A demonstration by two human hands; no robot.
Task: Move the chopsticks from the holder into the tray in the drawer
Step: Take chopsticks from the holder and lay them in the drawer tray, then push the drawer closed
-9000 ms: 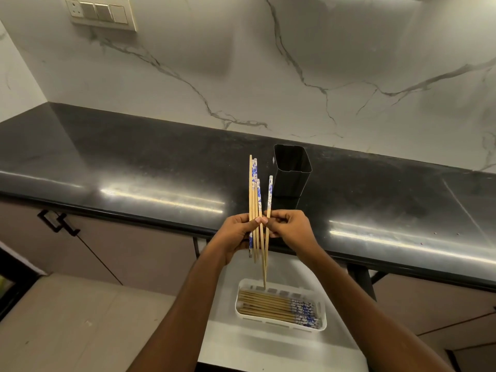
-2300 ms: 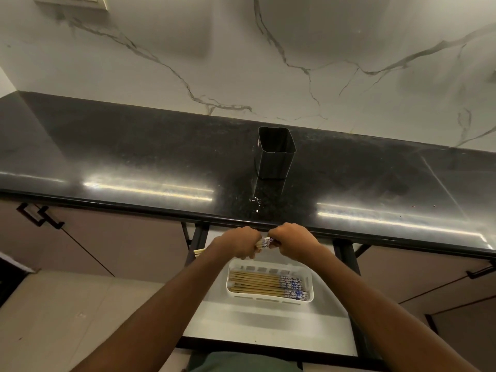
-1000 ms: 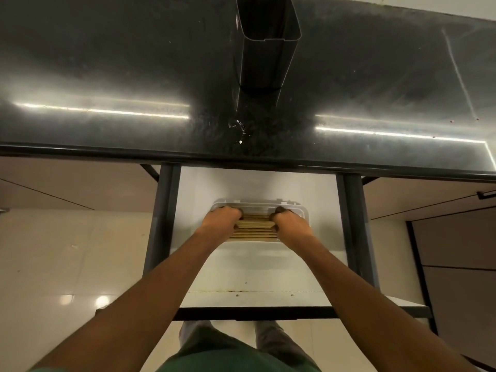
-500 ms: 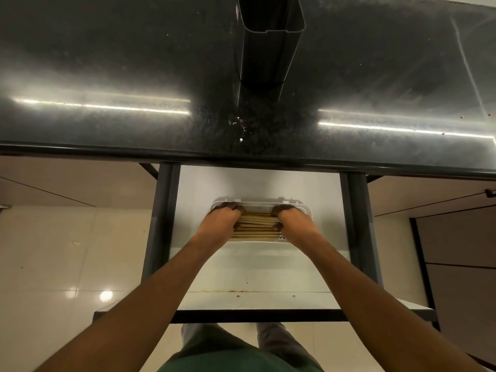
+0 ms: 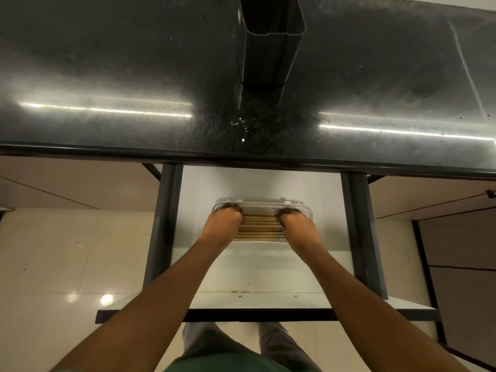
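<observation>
Hiding chopsticks (image 5: 259,224) ends are left hand (image 5: 221,224), right hand (image 5: 296,225).

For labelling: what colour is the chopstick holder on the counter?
The holder is black; the head view shows it.

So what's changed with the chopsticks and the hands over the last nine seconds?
The chopsticks went from upright above the countertop down into the tray, where they now lie flat. The left hand and right hand still hold them, fingers curled over the two ends. The holder stays put on the countertop, and the drawer stays open.
</observation>
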